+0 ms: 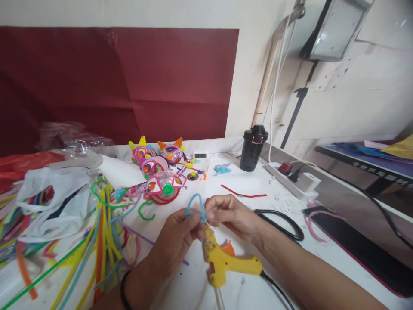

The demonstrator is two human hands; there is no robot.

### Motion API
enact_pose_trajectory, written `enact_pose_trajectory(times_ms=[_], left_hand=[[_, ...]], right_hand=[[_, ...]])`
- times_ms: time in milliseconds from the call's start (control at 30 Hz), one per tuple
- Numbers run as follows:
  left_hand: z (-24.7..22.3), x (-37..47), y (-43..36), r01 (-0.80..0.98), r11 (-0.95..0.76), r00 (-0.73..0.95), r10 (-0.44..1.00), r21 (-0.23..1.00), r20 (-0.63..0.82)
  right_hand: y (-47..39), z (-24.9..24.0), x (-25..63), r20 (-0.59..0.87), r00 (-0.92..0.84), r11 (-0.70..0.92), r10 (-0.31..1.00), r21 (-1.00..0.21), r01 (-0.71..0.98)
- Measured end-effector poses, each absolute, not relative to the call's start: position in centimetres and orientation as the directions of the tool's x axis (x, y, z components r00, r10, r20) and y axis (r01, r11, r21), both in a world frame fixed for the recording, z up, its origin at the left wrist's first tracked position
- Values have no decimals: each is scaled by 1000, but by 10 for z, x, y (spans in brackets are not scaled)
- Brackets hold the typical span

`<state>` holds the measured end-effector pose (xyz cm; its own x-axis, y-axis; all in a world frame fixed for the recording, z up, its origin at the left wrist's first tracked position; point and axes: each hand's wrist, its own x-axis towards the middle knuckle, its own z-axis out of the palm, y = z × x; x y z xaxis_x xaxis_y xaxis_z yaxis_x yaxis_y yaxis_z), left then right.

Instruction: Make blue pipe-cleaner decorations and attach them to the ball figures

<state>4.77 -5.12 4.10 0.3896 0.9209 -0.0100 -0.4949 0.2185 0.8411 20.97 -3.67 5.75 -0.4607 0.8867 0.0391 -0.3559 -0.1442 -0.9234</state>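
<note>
Bench point(182, 286): is carrying everything in hand, the busy side lying left, while the middle is giving the hands room.
Stems point(102, 241): are fanning over the left side, their ends pointing towards the person, probably for easy picking.
Figures point(159, 189): are sitting grouped beyond the hands, seemingly out of the working spot.
Gun point(222, 262): is lying just below the hands; its nozzle end is pointing at the loop, likely so that glue is staying near.
Left hand point(177, 232): its grip is closing in a pinch on the loop's foot, presumably steadying it.
Right hand point(234, 215): its fingertips are bunching against the loop's other side; whether that grip is holding it, I cannot tell.
Blue loop point(202, 210): is standing upright between both hands, above the nozzle end.
</note>
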Motion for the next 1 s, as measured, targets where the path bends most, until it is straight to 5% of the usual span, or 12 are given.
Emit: enact_pose_trajectory(times_ms=[1000], left_hand=[[47, 42, -55, -316, 319, 544, 832, 893, -105]], right_hand=[[-37, 69, 222, 117, -506, 103, 854, -993, -57]])
